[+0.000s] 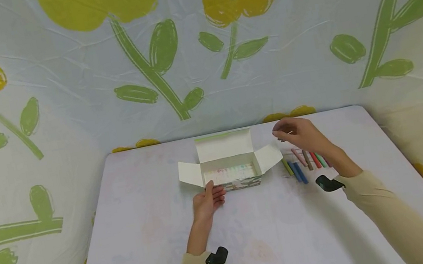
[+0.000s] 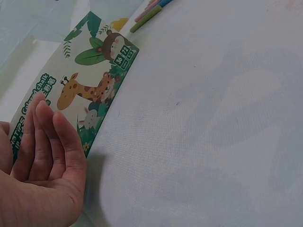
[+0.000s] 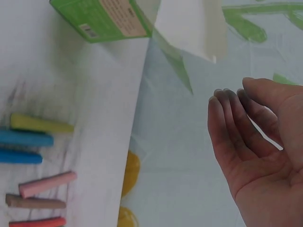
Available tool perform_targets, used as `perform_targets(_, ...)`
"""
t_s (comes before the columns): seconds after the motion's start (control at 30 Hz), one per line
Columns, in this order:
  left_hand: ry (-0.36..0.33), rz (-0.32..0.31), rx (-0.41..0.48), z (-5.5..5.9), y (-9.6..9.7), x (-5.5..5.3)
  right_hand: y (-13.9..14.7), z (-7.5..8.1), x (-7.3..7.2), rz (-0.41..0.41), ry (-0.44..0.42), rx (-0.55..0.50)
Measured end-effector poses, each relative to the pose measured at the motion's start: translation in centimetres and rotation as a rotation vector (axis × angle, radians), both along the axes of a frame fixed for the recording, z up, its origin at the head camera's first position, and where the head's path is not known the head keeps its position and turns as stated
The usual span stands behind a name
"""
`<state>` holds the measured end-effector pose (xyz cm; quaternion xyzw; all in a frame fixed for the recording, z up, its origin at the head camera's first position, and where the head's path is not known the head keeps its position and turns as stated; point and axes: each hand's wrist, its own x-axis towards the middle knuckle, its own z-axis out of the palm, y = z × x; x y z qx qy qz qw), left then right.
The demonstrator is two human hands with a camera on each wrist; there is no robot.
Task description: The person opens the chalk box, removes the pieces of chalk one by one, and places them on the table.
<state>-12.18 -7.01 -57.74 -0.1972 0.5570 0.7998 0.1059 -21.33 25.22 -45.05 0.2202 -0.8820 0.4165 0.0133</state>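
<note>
A white-lined chalk box (image 1: 243,184) stands with its flaps spread, and rows of pale chalk (image 1: 229,174) lie inside it. My left hand (image 1: 204,205) grips its front wall near the left corner, thumb at the rim and fingers against the printed outside. In the left wrist view, animal pictures and "Colored chalk" lettering show on the box front (image 2: 85,90). My right hand (image 1: 301,133) is raised right of the box, fingers loosely bent; the right wrist view shows nothing between them. Below it lie several loose chalk sticks, including a blue stick (image 1: 301,173) and a red stick (image 1: 316,160).
The white table (image 1: 152,255) carries faint chalk smudges, with coloured dust around the loose sticks. A yellow-green stick (image 1: 287,167) lies close beside the box's right flap (image 1: 269,157). Behind the table and at its sides hangs a flower-printed cloth (image 1: 286,52).
</note>
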Motion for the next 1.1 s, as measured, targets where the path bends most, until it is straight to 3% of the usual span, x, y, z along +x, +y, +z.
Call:
perform_targets(0.27, 0.001, 0.008, -0.009, -0.3, 0.0, -0.2, -2.9, -0.8, -0.8, 0.089, 0.018, 0.005)
perform_targets(0.57, 0.006, 0.009, 0.007, -0.4, 0.0, -0.2, -6.0, -2.1, -1.1, 0.168, -0.095, -0.004)
perform_targets(1.1, 0.008, 0.010, -0.003, -0.4, 0.0, -0.1, -10.4, -5.9, -0.7, 0.344, -0.120, 0.014)
